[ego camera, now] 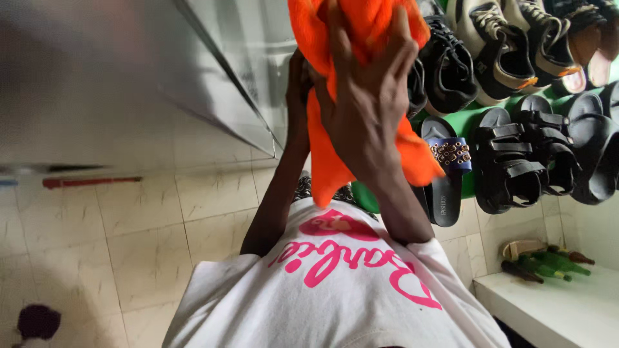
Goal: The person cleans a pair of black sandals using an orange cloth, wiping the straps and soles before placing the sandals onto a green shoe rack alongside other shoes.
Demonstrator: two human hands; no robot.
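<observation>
**Both hands raised on an orange cloth beside the shoe rack**

Nearest the camera is the person's white T-shirt with pink lettering across the chest. Both arms rise from it toward the top of the view.

The right hand is in front, its back to the camera, fingers spread and pressed around an orange cloth, which it grips. The cloth is bunched at the top edge of the view and hangs down in folds below the wrist, ending just above the shirt. The left hand sits behind the cloth on the left side and touches it (how far its fingers close cannot be told, as the cloth hides most of them).

To the right, just beyond the cloth, a green shoe rack holds black sandals, one slipper with a blue studded strap and, higher up, black and pale trainers.

At near right, green bottles lie on a white ledge. The floor is cream tile, with a grey metal panel at far left.
</observation>
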